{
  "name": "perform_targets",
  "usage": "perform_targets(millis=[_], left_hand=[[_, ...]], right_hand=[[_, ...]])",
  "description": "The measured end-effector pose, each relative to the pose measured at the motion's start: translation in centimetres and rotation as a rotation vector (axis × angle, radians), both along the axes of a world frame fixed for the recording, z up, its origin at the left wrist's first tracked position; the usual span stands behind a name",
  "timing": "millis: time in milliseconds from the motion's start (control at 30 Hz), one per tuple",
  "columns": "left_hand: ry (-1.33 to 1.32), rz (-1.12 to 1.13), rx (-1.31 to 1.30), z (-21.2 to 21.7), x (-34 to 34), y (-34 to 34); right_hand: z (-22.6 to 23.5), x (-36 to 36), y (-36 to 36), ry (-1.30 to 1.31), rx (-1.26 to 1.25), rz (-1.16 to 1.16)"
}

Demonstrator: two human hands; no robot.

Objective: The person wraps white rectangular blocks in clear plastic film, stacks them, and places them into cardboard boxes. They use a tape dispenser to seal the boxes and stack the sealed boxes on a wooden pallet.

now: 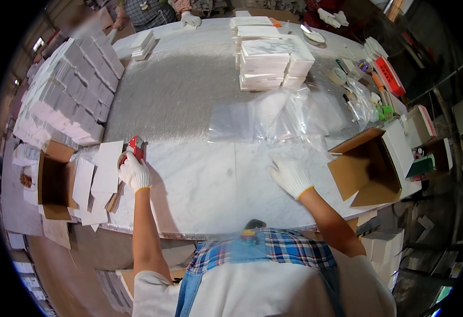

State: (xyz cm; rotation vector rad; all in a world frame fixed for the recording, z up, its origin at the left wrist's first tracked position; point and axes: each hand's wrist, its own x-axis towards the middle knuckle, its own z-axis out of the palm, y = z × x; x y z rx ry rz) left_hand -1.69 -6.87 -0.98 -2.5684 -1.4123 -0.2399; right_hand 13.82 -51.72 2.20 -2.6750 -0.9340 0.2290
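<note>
In a white knit glove, my left hand is wrapped round a red tape dispenser at the left of the table, beside some white cardboard flaps. A tan roll shows partly beyond the fingers. My right hand, gloved the same way, is over the pale marble tabletop with its fingers apart and nothing in them. It is nearest to a heap of clear plastic bags lying just beyond it. An open brown cardboard box stands to its right.
White tile stacks stand at the far middle, with a large tile pile at the left. Another open box sits at the left edge. A red box and small tools lie far right. A co-worker's gloved hand rests at the far edge.
</note>
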Motion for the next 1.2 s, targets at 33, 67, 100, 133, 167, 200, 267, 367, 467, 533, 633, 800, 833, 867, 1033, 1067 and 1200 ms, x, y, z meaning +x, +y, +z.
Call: perform_targets(millis=[33, 67, 100, 133, 167, 200, 267, 367, 467, 533, 633, 800, 833, 867, 1033, 1067, 1200], left_hand=[[-0.023, -0.018, 0.033, 0.7, 0.3, -1.1], [-0.132, -0.113, 0.176, 1.2, 0.1, -2.2], [-0.174, -0.182, 0.173, 1.9, 0.5, -3.8], [-0.218, -0.256, 0.17, 2.8, 1.2, -5.6], [-0.267, -0.329, 0.164, 3.0, 1.7, -6.7], [-0.316, -0.409, 0.201, 1.5, 1.9, -7.0], [-0.455, -0.563, 0.171, -0.3, 3.1, -9.9], [-0.526, -0.651, -0.096, -1.6, 3.9, -15.2], [-0.528, -0.729, -0.196, -2.8, 4.1, -19.3], [-0.474, -0.796, -0.31, -2.5, 3.4, -21.0], [-0.385, -0.882, -0.417, -1.7, 2.8, -22.5], [-0.416, -0.906, -0.405, -2.3, 2.7, -23.0], [-0.423, -0.913, -0.396, -2.2, 2.7, -23.1], [-0.431, -0.926, -0.387, -1.6, 3.0, -23.2], [-0.375, -0.992, -0.438, -0.1, 3.4, -24.1], [-0.401, -1.008, -0.41, -0.4, 3.4, -24.4], [-0.455, -1.031, -0.424, -0.5, 3.9, -25.6]], right_hand=[[-0.6, 1.0, 0.7, -0.014, 0.046, -0.054], [-1.1, 2.2, 1.4, -0.03, 0.092, -0.099], [-1.3, 3.4, 2.1, -0.007, 0.128, -0.208], [-1.4, 4.8, 2.7, 0.014, 0.165, -0.322], [-1.5, 6.4, 2.9, 0.03, 0.201, -0.435], [-2.0, 8.3, 3.1, 0.001, 0.212, -0.504], [-3.9, 11.9, 2.9, -0.063, 0.23, -0.661], [-5.8, 15.1, 1.1, -0.222, 0.108, -0.841], [-6.5, 17.0, -1.6, -0.263, 0.049, -0.939], [-5.3, 17.1, -2.5, -0.158, 0.039, -0.909], [-5.4, 17.9, -4.8, -0.104, 0.107, -0.794], [-5.3, 16.8, -4.8, -0.204, 0.286, -0.84], [-4.9, 16.8, -4.7, -0.171, 0.259, -0.877], [-4.6, 16.8, -4.9, -0.139, 0.232, -0.917], [-4.8, 18.4, -5.1, -0.342, 0.176, -0.968], [-4.2, 18.6, -4.8, -0.311, 0.097, -1.006], [-6.8, 22.0, -6.9, -0.074, 0.085, -1.044]])
